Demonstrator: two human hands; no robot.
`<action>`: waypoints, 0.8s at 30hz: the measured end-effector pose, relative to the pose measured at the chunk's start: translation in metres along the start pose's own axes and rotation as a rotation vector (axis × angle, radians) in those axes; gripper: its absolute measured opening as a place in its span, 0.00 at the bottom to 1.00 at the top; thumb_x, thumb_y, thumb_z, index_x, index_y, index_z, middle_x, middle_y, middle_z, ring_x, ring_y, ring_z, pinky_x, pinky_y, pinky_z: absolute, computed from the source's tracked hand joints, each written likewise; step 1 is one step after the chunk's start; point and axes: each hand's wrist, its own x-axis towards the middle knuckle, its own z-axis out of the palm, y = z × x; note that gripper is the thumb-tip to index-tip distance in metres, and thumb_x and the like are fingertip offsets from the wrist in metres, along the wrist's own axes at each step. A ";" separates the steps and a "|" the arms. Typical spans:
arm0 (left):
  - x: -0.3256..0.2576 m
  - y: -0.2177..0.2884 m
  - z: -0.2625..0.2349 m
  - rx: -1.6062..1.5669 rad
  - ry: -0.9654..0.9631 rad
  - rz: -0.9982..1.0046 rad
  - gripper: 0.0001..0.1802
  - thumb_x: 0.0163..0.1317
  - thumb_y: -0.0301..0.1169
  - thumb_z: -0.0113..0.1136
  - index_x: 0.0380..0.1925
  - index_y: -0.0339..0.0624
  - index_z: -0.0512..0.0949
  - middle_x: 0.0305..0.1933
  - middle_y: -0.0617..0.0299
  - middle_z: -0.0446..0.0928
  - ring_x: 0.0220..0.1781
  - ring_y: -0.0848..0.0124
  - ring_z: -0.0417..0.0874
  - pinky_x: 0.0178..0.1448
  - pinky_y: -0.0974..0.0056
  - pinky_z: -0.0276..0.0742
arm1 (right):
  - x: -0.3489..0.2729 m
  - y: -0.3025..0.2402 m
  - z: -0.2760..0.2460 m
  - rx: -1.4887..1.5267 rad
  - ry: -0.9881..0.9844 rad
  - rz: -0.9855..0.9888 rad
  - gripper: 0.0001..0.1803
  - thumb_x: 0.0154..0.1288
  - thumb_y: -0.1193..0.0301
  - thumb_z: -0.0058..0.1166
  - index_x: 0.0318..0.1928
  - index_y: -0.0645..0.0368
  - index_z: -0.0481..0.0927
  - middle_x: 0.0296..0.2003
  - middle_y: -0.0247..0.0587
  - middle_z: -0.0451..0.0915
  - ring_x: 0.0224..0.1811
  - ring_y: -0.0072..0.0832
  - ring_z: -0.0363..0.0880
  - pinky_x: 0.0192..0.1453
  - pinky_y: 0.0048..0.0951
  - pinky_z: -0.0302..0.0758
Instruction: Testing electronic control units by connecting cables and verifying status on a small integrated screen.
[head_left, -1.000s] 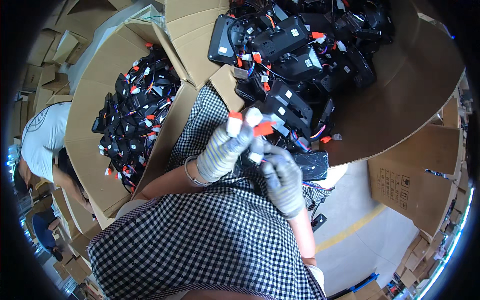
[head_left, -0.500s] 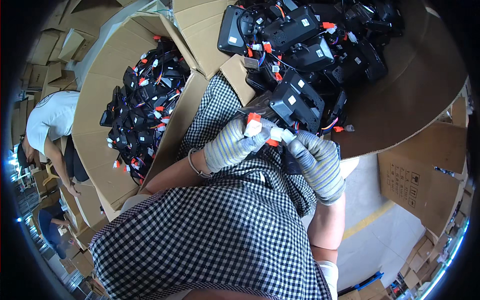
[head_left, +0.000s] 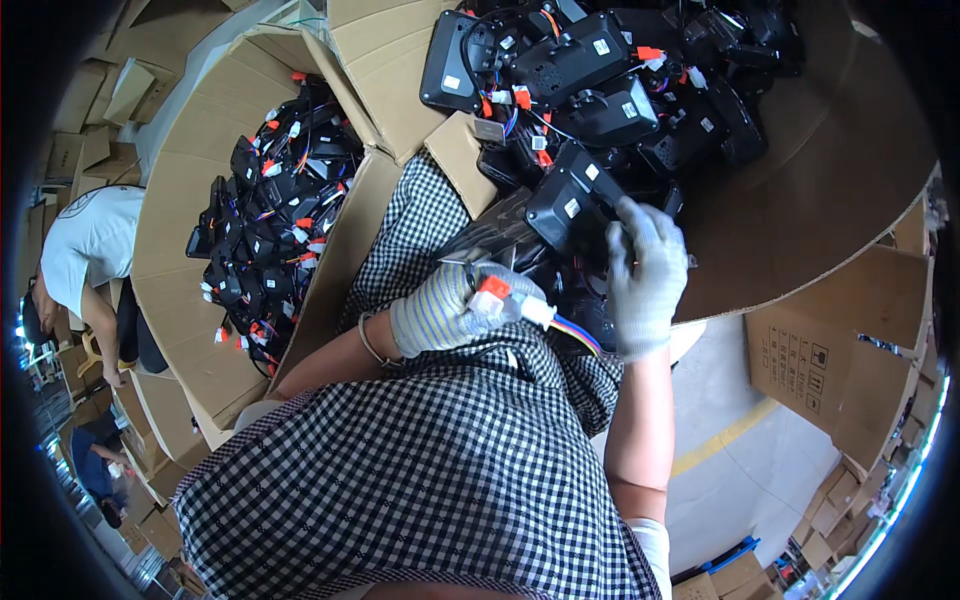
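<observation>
a warehouse floor seen from above, crowded with stacked cardboard cartons [head_left: 100, 95] along the left rim. at the far left a person in a white shirt [head_left: 90, 245] bends over, a co-worker apart from the wearer. just right of them stands an open cardboard box [head_left: 185, 200], its inside packed with small black units [head_left: 265, 225] trailing red and white connectors. further right, across a raised flap, a second, larger open box [head_left: 820, 200] holds bigger black plastic housings [head_left: 590, 70] heaped with loose wires and orange tags. below both boxes the wearer's black and white checked clothing [head_left: 420, 480] fills the middle. the left hand [head_left: 450, 310], in a grey striped knit glove, has its grip clenched around an orange and white connector [head_left: 500, 295], with coloured wires [head_left: 570, 330] running right from it. the right hand [head_left: 645, 275], in a pale knit glove, has its grip grasping the edge of 1 black housing [head_left: 570, 205] at the near edge of the larger box. at the right, grey concrete floor [head_left: 740, 470] with a yellow line [head_left: 725, 440], and more closed cartons [head_left: 835, 360] beside it.
</observation>
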 end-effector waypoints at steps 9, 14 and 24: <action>0.005 0.014 0.019 0.202 -0.208 0.258 0.18 0.49 0.33 0.62 0.44 0.53 0.81 0.33 0.62 0.77 0.37 0.64 0.76 0.45 0.56 0.70 | 0.039 0.062 0.050 -0.221 -0.401 0.099 0.11 0.62 0.67 0.51 0.41 0.59 0.78 0.35 0.49 0.79 0.35 0.42 0.80 0.43 0.41 0.75; 0.000 0.004 0.025 0.363 -0.274 0.595 0.29 0.47 0.42 0.66 0.54 0.58 0.75 0.39 0.58 0.75 0.46 0.59 0.75 0.49 0.54 0.71 | 0.027 0.063 0.041 1.138 0.141 0.577 0.10 0.64 0.72 0.51 0.45 0.59 0.77 0.37 0.39 0.81 0.36 0.35 0.79 0.46 0.32 0.76; -0.002 0.001 0.027 0.485 -0.301 0.482 0.26 0.55 0.47 0.58 0.55 0.57 0.73 0.40 0.57 0.75 0.42 0.60 0.77 0.48 0.52 0.72 | 0.029 -0.002 0.041 2.079 0.035 0.898 0.15 0.65 0.67 0.51 0.50 0.60 0.75 0.46 0.44 0.78 0.47 0.32 0.79 0.50 0.33 0.79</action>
